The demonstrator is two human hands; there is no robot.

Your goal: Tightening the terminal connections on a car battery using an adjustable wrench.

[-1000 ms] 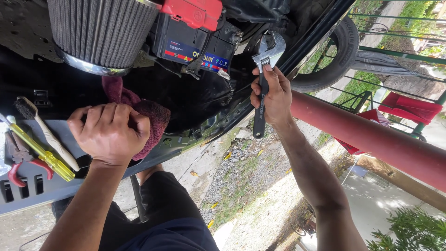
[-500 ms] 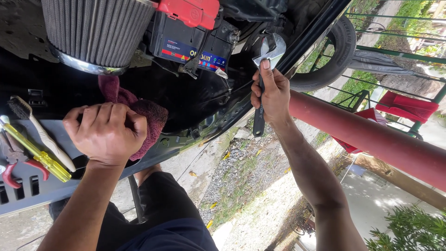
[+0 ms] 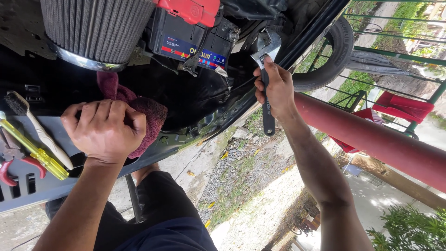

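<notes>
My right hand [image 3: 277,88] grips the black handle of an adjustable wrench [image 3: 265,49], whose silver jaws point up beside a dark car battery [image 3: 193,44] with a red terminal cover [image 3: 190,9]. My left hand [image 3: 104,130] is closed into a fist and rests on a maroon rag [image 3: 139,109] at the edge of the engine bay. A ribbed grey air filter [image 3: 95,30] hangs just above the rag.
A white-handled brush [image 3: 39,130], a yellow screwdriver [image 3: 35,151] and red-handled pliers [image 3: 11,165] lie on the grey panel at the left. A thick red pole [image 3: 371,137] runs under my right arm. A tyre [image 3: 332,56], green fencing and gravel ground lie beyond.
My right hand has slid up the wrench handle toward the jaws, thumb now near the adjuster. My left fist stays on the rag.
</notes>
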